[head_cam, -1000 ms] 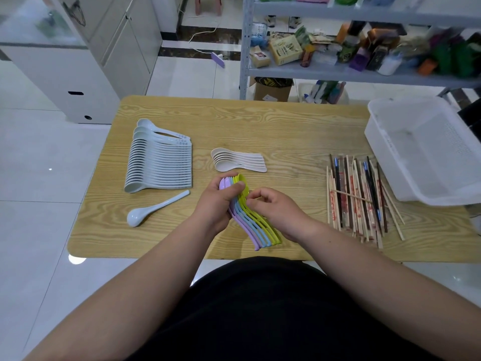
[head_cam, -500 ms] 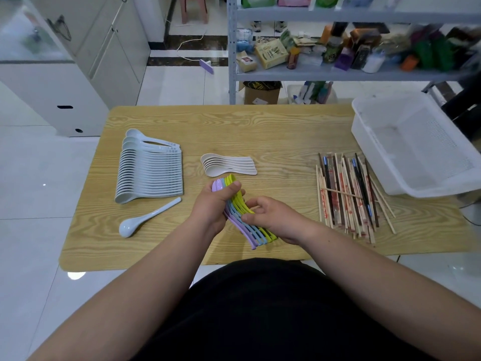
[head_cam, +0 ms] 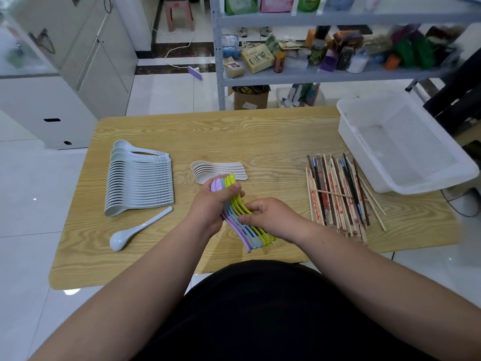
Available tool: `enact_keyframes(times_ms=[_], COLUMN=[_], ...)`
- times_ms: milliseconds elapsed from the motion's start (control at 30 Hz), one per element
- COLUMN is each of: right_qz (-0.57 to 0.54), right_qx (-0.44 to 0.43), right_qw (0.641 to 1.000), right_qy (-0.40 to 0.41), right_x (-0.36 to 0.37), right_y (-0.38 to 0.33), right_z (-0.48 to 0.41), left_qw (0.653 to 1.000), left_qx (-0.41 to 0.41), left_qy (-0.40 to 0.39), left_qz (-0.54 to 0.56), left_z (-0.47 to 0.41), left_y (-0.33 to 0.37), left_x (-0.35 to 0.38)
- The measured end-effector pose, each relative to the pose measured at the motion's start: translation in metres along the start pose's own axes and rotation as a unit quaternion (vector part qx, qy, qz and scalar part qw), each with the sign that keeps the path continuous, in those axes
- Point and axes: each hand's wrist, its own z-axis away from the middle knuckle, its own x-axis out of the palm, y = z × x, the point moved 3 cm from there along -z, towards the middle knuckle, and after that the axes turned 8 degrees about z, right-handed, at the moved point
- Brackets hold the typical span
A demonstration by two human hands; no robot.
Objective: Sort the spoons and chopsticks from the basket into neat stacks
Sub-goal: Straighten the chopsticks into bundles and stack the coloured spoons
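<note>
A nested stack of purple, blue and green spoons [head_cam: 251,234] stands on edge near the table's front middle. My left hand [head_cam: 212,204] grips its bowl end, and my right hand [head_cam: 270,217] pinches the handles from the right. Just behind lies a small stack of cream spoons [head_cam: 221,170]. A long row of pale blue spoons [head_cam: 141,179] lies at the left, with one loose pale blue spoon [head_cam: 135,230] in front of it. A loose pile of chopsticks [head_cam: 338,191] lies at the right, beside the white basket [head_cam: 406,183], whose inside looks bare.
The wooden table [head_cam: 260,136] ends close to my body. A grey metal shelf [head_cam: 338,71] crowded with boxes and bottles stands behind it. White cabinets [head_cam: 65,82] stand on the tiled floor at the left. A cardboard box [head_cam: 250,99] sits under the shelf.
Both hands keep hold of the coloured spoon stack at the same spot on the table. The handles look drawn closer together than a second ago. The camera view has shifted slightly.
</note>
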Motion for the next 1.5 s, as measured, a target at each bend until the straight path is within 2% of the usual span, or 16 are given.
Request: enact_keyframes(times_ms=[67, 200, 267, 667, 933, 1067, 1167, 1267, 1400, 1433, 1500], right_qz=[-0.011, -0.071, -0.111, -0.052, -0.035, 0.029, 0.105, 0.240, 0.409, 0.433, 0.470], right_qx=[0.007, 0.039, 0.053, 0.038, 0.017, 0.018, 0.005, -0.020, -0.062, -0.071, -0.087], right_qw=[1.000, 0.990, 0.981, 0.994, 0.996, 0.997, 0.994, 0.970, 0.910, 0.898, 0.878], right_qy=[-0.007, -0.120, -0.149, -0.087, -0.082, -0.063, -0.029, -0.019, 0.020, 0.026, 0.034], right_x=[0.000, 0.003, 0.002, -0.007, -0.014, -0.018, -0.027, -0.031, -0.028, -0.028, -0.028], right_y=[0.001, 0.003, 0.004, 0.012, 0.014, 0.021, 0.021, 0.018, 0.017, 0.018, 0.019], right_z=[-0.001, 0.005, 0.009, 0.006, 0.016, 0.015, 0.015, 0.014, 0.008, 0.007, 0.007], left_qw=[1.000, 1.000, 0.999, 0.998, 0.998, 0.998, 0.993, 0.956, 0.836, 0.814, 0.791], left_qx=[0.009, 0.019, 0.024, 0.055, 0.055, 0.033, -0.002, -0.009, -0.030, -0.046, -0.090], left_qy=[0.001, -0.017, -0.024, -0.015, -0.015, -0.032, -0.041, -0.050, -0.085, -0.090, -0.103], left_qz=[-0.003, -0.010, -0.017, -0.033, -0.030, -0.053, -0.112, -0.290, -0.541, -0.572, -0.597], left_z=[0.000, 0.003, 0.006, 0.012, 0.010, 0.009, 0.008, 0.005, 0.006, 0.007, 0.008], left_y=[0.002, 0.002, 0.000, -0.001, -0.007, -0.008, 0.005, 0.023, 0.032, 0.033, 0.031], left_x=[0.003, 0.014, 0.018, 0.035, 0.040, 0.041, 0.045, 0.046, 0.046, 0.044, 0.040])
